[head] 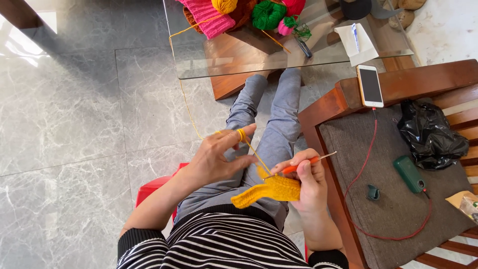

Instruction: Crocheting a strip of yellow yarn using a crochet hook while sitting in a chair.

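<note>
Yellow crochet piece (269, 191) hangs over the person's lap, pinched at its right end by the right hand (307, 182); that hand is closed around an orange-handled crochet hook (303, 164), whose metal end sticks out to the right; the left hand (216, 159) is half open, fingers spread, with yellow yarn (185, 94) looped around its index finger and drawn taut down to the piece; from that finger the strand runs up across the grey marble floor (69, 114) to a yellow ball (224, 5) on the glass table (298, 57); pink knitting (208, 16) and a green ball (268, 14) lie beside it; on the wooden armrest to the right rests a white phone (370, 85), its red cable (366, 164) trailing over a grey cushion (393, 199); a green device (409, 174) and a black plastic bag (430, 134) lie there too.
</note>
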